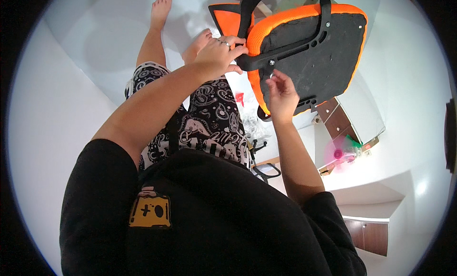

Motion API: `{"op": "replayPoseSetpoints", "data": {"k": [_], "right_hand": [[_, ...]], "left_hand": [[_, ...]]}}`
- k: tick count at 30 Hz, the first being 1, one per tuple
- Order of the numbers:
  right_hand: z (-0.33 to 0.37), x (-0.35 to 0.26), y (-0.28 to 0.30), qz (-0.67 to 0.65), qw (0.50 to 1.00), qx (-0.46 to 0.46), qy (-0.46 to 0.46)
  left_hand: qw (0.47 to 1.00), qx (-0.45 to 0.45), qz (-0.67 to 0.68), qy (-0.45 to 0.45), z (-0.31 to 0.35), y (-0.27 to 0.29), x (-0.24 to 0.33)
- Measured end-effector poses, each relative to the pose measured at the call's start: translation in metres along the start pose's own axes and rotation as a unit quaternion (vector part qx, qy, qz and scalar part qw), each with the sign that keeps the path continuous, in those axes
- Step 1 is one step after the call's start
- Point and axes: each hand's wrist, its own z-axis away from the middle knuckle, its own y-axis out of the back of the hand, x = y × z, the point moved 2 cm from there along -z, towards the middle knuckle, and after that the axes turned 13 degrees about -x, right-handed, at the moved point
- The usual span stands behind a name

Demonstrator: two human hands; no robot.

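Observation:
A chair seat (pixel 314 61) with orange mesh edging shows its black underside. A black armrest bracket (pixel 295 50) with slotted holes lies across it, and a silver bolt (pixel 272 62) sits at the bracket's near end. My left hand (pixel 219 54), wearing a ring, is closed round the corner of the black armrest, thumb below and fingers above. Just under that bolt, my right hand (pixel 283 90) pinches a small silver piece, probably a bolt, against the seat's underside. Its exact shape is hidden by my fingertips. Another bolt head (pixel 328 24) shows farther along the bracket.
An orange panel with black edging (pixel 227 21) stands beyond the armrest. Clear plastic wrapping (pixel 257 128) and a red scrap (pixel 240 99) lie beside my leg. To the right are a pink fan (pixel 338 154) and brown drawers (pixel 335 121).

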Motion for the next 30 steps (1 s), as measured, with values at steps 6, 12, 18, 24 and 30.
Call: {"op": "replayPoseSetpoints", "data": {"k": [6, 12, 18, 24, 30], "right_hand": [[-0.035, -0.007, 0.021, 0.188, 0.952, -0.001, 0.243], [-0.043, -0.012, 0.028, 0.234, 0.917, -0.034, 0.322], [-0.046, -0.022, 0.039, 0.286, 0.873, -0.080, 0.387], [-0.047, -0.034, 0.042, 0.313, 0.865, -0.130, 0.371], [-0.046, -0.022, 0.038, 0.433, 0.850, -0.088, 0.287]], "left_hand": [[0.999, 0.017, -0.015, -0.024, 0.000, 0.001, -0.004], [0.999, 0.032, -0.018, -0.013, 0.006, 0.000, -0.005], [0.999, 0.025, -0.018, -0.011, 0.012, 0.004, -0.004], [1.000, 0.011, -0.016, 0.002, 0.019, 0.009, -0.001], [1.000, -0.004, -0.007, 0.020, 0.017, 0.008, -0.002]]}}
